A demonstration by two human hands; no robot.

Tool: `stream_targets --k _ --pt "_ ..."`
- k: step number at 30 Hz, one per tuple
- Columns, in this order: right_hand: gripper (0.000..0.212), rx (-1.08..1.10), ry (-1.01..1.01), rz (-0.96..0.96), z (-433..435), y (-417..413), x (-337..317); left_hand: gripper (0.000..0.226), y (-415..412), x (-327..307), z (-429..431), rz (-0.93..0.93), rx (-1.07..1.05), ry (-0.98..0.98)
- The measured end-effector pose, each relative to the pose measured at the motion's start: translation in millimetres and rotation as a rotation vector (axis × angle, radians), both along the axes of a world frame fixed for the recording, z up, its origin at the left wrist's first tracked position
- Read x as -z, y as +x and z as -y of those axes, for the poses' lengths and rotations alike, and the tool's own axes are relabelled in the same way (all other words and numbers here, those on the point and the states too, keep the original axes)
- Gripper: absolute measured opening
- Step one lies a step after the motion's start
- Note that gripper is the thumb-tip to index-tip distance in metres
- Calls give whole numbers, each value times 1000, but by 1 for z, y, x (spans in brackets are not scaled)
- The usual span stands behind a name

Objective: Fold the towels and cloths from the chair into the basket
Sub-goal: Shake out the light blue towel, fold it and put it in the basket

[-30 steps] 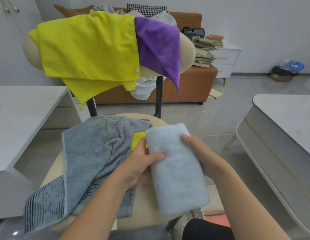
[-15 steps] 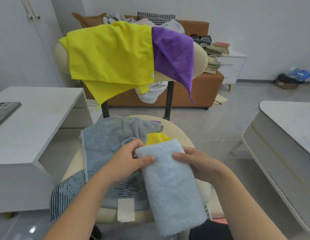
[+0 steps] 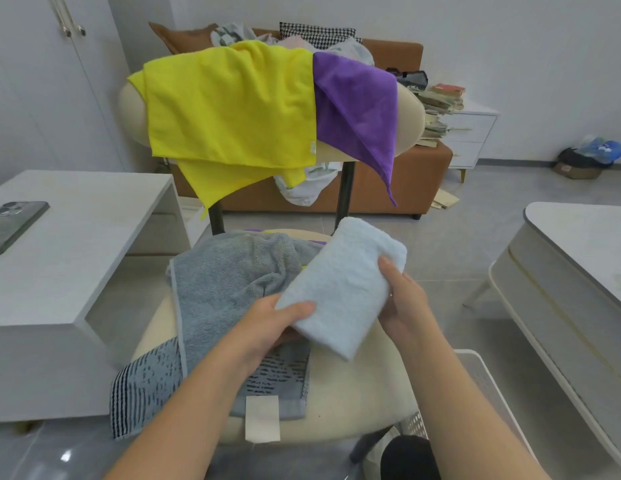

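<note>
1. Folded pale-blue terry towel (image 3: pixel 340 289): a thick oblong bundle, held tilted in the air over the right half of the chair seat. Its far end points toward the backrest. It is not in the basket.
2. Left hand (image 3: pixel 271 323): pinches the bundle's near-left corner, thumb on top, fingers beneath.
3. Right hand (image 3: pixel 402 299): grips the bundle's right long edge, thumb pressed on the upper face, fingers curled under and hidden.
4. Cream padded chair (image 3: pixel 354 393): round seat and oval backrest on dark posts.
5. Grey terry towel with dark patterned border (image 3: pixel 229 282): lies rumpled across the left half of the seat. Its border hangs over the front-left edge, and a cream label hangs at the front edge.
6. Yellow microfibre cloth (image 3: pixel 233 109): draped over the left and middle of the backrest.
7. Purple microfibre cloth (image 3: pixel 357 105): draped over the right part of the backrest, touching the yellow one, with one corner hanging in a point.
8. White perforated plastic basket (image 3: pixel 489 382): on the floor just beside the seat's front-right edge. Its contents are out of view.
9. White side table (image 3: pixel 77 237): left of the chair, with a dark phone (image 3: pixel 14 223) at its left edge.
10. Brown sofa (image 3: pixel 406 174): behind the chair, heaped with cushions and clothing.
</note>
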State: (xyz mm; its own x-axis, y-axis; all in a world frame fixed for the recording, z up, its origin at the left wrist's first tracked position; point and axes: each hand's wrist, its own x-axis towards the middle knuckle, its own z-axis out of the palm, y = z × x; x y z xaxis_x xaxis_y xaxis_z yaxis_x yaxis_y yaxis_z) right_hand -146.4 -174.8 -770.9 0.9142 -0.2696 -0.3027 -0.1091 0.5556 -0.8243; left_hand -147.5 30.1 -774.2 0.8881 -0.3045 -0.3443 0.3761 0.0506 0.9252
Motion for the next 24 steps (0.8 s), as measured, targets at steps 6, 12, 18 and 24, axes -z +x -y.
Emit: stream_targets --k 6,12,18,24 --pt "28 93 57 37 -4 -1 -1 33 1 0 19 -35 -282 -389" --pt "24 288 77 55 38 -15 2 50 2 8 74 44 -115 -149" --pt "54 445 128 114 139 -43 24 68 13 14 176 128 51 50" --pt "54 502 325 7 226 -95 87 73 -5 73 298 -39 131 303"
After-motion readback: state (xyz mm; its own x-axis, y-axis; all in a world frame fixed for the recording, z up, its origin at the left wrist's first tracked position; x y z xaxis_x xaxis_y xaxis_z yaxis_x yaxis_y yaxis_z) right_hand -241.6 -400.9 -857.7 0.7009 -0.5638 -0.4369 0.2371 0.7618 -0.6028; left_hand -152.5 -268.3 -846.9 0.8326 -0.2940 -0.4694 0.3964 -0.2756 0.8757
